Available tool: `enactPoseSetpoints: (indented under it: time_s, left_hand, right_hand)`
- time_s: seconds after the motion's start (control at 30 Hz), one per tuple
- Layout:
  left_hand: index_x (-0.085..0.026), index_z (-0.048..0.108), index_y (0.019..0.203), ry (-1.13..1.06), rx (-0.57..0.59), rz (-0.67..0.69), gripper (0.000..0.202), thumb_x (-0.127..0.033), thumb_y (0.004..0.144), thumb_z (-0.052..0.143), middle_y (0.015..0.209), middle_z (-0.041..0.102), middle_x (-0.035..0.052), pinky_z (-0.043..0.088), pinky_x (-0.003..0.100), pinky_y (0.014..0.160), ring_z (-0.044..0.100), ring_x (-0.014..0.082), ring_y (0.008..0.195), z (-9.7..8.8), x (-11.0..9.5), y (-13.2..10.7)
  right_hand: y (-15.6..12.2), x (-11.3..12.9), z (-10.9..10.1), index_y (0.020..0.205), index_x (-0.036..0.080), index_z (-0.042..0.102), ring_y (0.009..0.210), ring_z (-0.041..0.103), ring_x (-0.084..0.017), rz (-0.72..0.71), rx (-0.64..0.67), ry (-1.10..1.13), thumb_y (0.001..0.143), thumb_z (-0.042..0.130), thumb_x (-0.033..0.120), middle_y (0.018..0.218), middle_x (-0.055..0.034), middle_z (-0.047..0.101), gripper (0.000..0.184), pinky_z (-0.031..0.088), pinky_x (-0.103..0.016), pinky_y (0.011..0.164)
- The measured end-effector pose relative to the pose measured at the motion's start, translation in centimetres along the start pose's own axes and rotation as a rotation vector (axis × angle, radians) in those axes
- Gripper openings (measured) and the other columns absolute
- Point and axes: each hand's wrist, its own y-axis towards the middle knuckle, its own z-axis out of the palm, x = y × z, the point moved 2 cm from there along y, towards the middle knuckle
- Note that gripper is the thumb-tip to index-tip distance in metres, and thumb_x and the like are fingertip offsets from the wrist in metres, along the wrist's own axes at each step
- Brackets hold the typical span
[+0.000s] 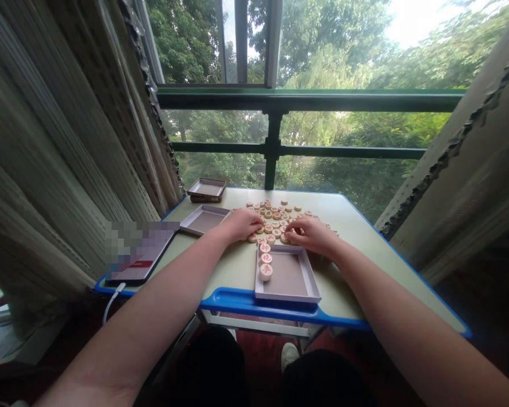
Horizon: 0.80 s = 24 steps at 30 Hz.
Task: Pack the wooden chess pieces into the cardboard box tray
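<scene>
Many round wooden xiangqi pieces (276,216) with carved characters lie in a loose spread, some on top of others. At the left side of the spread, my left hand (242,224) is closed, its fingertips on a xiangqi piece (259,229). My right hand (309,233) comes in from the other side, its fingers curled and its thumb at another xiangqi piece (284,238). Between my forearms sits a shallow white box tray (294,271). Pieces with red characters form a column along its left wall, the nearest (266,272) reading 車.
Another shallow box tray (201,220) lies left of the pieces, with stacked brown box parts (206,189) behind it. A laptop-like device (146,257) with a white cable (112,302) is at the left edge. The table (385,282) has a blue rim; a window and green railing (309,100) stand beyond.
</scene>
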Motion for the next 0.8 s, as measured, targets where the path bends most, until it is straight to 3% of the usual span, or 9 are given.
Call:
enactPoseSetpoints:
  time_s: [0.27, 0.53, 0.7, 0.8]
  left_hand:
    - [-0.02, 0.071, 0.089, -0.018, -0.036, -0.067, 0.032, -0.006, 0.072, 0.048, 0.088, 0.07, 0.002, 0.048, 0.022, 0.074, 0.062, 0.0138, 0.08, 0.7, 0.5, 0.4]
    - [-0.018, 0.07, 0.084, 0.058, -0.053, 0.004, 0.019, -0.018, 0.075, 0.054, 0.088, 0.069, 0.0028, 0.047, 0.024, 0.078, 0.061, 0.0152, 0.084, -0.3, -1.0, -0.3]
    - [-0.018, 0.069, 0.088, 0.079, -0.07, 0.012, 0.02, -0.015, 0.075, 0.054, 0.092, 0.068, 0.0038, 0.047, 0.024, 0.08, 0.06, 0.0158, 0.087, -0.1, -0.9, -0.2]
    - [-0.018, 0.069, 0.091, 0.088, -0.101, -0.005, 0.025, -0.011, 0.075, 0.051, 0.096, 0.068, 0.0049, 0.047, 0.024, 0.08, 0.06, 0.0157, 0.088, 0.0, -0.7, 0.0]
  right_hand:
    - [0.1, -0.3, 0.2, 0.083, 0.019, 0.068, 0.058, 0.046, -0.011, 0.07, 0.09, 0.028, 0.074, 0.056, 0.037, 0.063, -0.0003, 0.055, 0.024, 0.031, -0.023, 0.054]
    - [-0.1, 0.1, -0.4, 0.081, 0.018, 0.068, 0.061, 0.046, -0.013, 0.059, 0.071, 0.006, 0.076, 0.054, 0.039, 0.062, -0.0007, 0.053, 0.026, 0.032, -0.024, 0.056]
    - [-0.6, 1.3, -0.9, 0.09, 0.019, 0.067, 0.068, 0.051, -0.014, 0.024, 0.155, 0.121, 0.071, 0.06, 0.042, 0.075, -0.0024, 0.058, 0.03, 0.037, -0.025, 0.061]
    - [-0.8, 2.2, -0.8, 0.084, 0.019, 0.068, 0.075, 0.052, -0.017, -0.031, 0.192, 0.111, 0.067, 0.064, 0.041, 0.079, -0.0036, 0.06, 0.028, 0.039, -0.026, 0.065]
